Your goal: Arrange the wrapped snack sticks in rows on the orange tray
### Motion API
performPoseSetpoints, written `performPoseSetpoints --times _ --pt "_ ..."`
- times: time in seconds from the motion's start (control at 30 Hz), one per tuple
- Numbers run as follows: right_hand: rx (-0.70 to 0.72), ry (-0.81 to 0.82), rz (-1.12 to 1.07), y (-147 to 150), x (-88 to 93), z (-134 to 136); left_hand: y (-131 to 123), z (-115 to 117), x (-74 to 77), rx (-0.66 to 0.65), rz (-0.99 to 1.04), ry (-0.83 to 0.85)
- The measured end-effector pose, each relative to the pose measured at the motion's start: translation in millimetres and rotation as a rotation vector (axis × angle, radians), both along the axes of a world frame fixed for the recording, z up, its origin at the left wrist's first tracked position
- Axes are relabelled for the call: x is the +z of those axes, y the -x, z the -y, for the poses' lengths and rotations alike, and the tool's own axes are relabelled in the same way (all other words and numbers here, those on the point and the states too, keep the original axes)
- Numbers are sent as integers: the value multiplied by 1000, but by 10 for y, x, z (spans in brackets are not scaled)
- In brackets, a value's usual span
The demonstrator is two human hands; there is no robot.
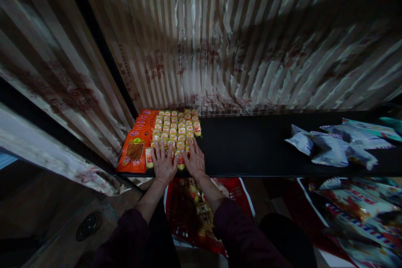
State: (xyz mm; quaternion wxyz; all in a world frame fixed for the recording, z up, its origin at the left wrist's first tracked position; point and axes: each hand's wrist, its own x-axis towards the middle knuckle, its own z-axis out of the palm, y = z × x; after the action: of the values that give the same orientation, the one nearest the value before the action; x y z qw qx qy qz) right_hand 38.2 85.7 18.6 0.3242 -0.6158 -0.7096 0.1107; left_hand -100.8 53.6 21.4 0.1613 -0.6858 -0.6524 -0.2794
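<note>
Many small yellow wrapped snack packs point(173, 125) stand in tight rows at the left end of a black shelf point(241, 146). My left hand point(163, 163) lies on the front packs with its fingers spread. Beside it, my right hand point(195, 160) rests on the front right packs, fingers stretched out. Neither hand is wrapped round a pack, and the packs under the palms are partly hidden. Just left of the rows, orange snack bags point(135, 148) stand one behind another, the front one showing brown sticks on its face.
A red basket point(248, 201) holding more yellow packs sits below the shelf edge, between my arms. Silvery bags point(329, 146) lie on the shelf at the right, with a box of larger bags point(361, 205) below. A pleated, printed curtain point(201, 50) hangs behind the shelf.
</note>
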Motion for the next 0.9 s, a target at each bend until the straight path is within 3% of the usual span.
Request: performPoseSetpoints --times 0.57,0.73,0.9 --pt "-43 -61 -117 -69 5 93 101 44 -18 -87 37 -44" --pt "-55 -159 -180 -244 -6 325 -66 309 -45 -159 16 9" --pt "-40 -225 -214 -430 -136 698 -304 654 -196 -207 -8 78"
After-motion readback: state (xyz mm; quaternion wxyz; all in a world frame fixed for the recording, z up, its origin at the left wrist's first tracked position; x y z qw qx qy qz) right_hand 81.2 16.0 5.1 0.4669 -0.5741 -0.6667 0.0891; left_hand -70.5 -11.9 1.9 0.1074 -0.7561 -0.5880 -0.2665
